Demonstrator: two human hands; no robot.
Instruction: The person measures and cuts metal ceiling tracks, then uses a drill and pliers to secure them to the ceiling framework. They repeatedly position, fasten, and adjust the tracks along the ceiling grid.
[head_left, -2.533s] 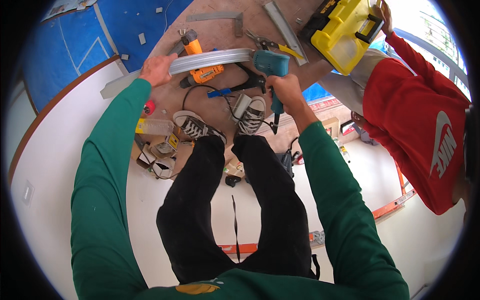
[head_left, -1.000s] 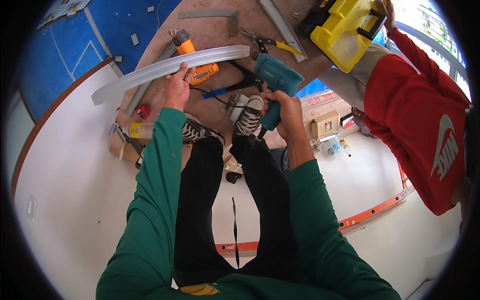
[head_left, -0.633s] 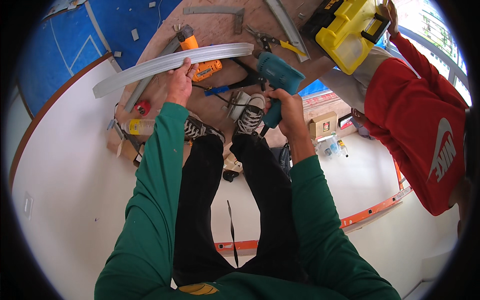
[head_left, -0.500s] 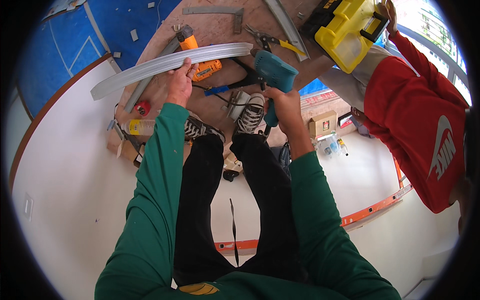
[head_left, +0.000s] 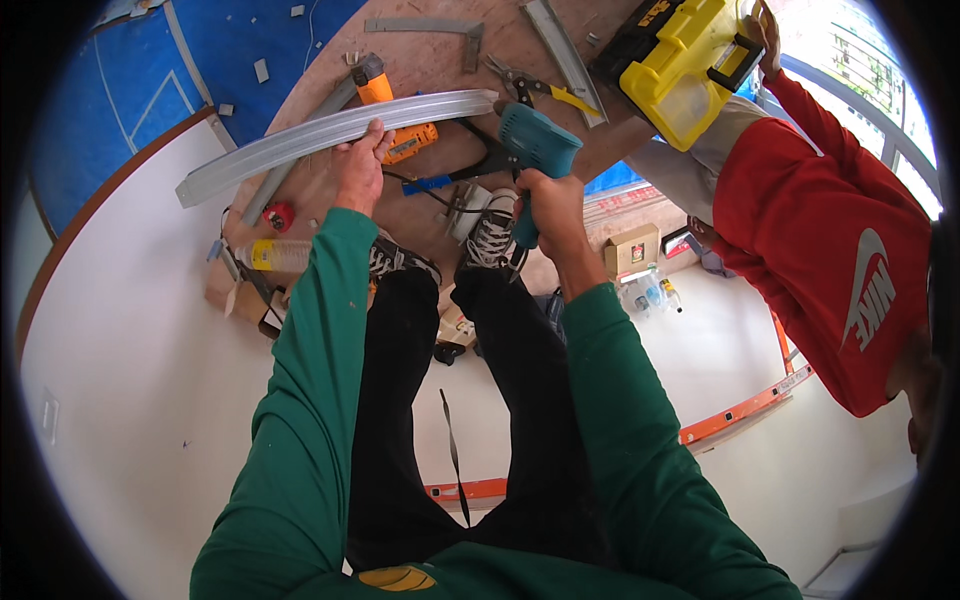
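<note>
Presently the long grey metal channel (head_left: 330, 130) lies across the brown surface (head_left: 420, 70), and your left hand (head_left: 358, 172) is clamped on its lower edge near the middle. Your right hand (head_left: 548, 208) is closed around the grip of the teal power drill (head_left: 535, 150), its nose at the channel's right end. An orange tool (head_left: 395, 125) lies just behind the channel. A person in red (head_left: 830, 270) holds a yellow case (head_left: 690, 60) beside you.

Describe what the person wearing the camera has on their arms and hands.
Both arms wear long green sleeves with snug cuffs at the wrists; the left sleeve shows a few small pale specks. The left hand and the right hand are bare: no gloves, rings or watch visible.
</note>
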